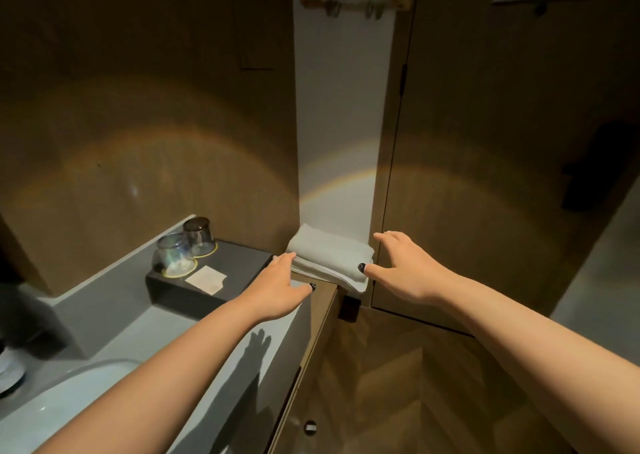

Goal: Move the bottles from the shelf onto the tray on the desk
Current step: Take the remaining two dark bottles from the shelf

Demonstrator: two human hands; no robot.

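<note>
Nearest us a white basin sits in the grey worktop, and our two bare forearms reach forward over it. Our left hand has its fingers straight and spread, holding nothing, fingertips at the edge of a folded white towel; our right hand is likewise spread and empty, thumb touching the towel's near corner. Left of the towel a dark tray carries two upturned glasses and a card. No bottles or shelf show here, so we judge the fetching step not yet begun; next we must find the shelf, perhaps behind the wooden door beyond
</note>
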